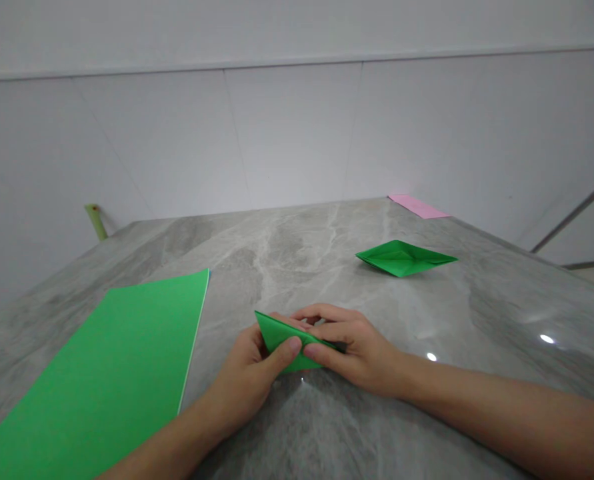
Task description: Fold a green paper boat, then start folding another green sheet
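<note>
no writing, labels or numbers can be read anywhere here.

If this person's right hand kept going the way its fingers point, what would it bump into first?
The right hand would meet the folded green paper first, as its fingers already pinch it; the left hand lies just beyond.

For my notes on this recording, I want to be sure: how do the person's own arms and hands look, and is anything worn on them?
Both arms are bare, with no sleeve in view on the left forearm or the right forearm. The left hand and the right hand wear no gloves, and no ring, watch or bracelet shows.
</note>
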`<act>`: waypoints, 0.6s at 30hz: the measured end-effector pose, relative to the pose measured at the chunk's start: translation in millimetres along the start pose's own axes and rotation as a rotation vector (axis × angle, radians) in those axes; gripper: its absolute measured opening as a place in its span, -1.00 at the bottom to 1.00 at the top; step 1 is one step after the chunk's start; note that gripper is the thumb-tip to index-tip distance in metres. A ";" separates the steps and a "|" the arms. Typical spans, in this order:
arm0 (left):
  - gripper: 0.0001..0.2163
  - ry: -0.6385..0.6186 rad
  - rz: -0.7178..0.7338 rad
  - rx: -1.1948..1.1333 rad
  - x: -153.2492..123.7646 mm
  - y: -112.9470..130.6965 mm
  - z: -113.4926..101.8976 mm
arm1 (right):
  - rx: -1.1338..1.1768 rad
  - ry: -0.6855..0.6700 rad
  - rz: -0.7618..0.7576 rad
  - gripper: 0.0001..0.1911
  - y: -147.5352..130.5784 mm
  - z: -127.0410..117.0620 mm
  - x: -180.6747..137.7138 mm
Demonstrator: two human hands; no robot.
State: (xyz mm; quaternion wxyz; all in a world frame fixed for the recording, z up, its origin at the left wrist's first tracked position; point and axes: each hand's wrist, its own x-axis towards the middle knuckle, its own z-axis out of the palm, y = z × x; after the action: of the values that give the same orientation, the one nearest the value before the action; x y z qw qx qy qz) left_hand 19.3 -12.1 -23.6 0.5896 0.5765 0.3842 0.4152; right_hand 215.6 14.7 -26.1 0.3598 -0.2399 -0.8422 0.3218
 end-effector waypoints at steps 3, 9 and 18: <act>-0.79 -0.001 -0.008 -0.003 -0.4 -1.6 0.4 | -0.002 -0.004 -0.001 -0.65 -0.1 -0.7 0.2; -0.80 -0.020 0.034 0.035 1.2 -2.7 -0.3 | 0.025 -0.011 -0.033 -0.62 -0.6 -1.2 -1.4; -0.83 -0.052 0.047 0.008 -1.4 2.6 1.0 | 0.045 0.013 -0.002 -0.74 -4.4 -1.0 -0.1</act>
State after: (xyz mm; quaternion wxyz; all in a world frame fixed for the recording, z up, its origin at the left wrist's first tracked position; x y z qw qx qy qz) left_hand 19.6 -13.8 -21.0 0.5872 0.5982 0.3568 0.4124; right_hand 215.7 12.1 -22.5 0.3708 -0.2329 -0.8328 0.3388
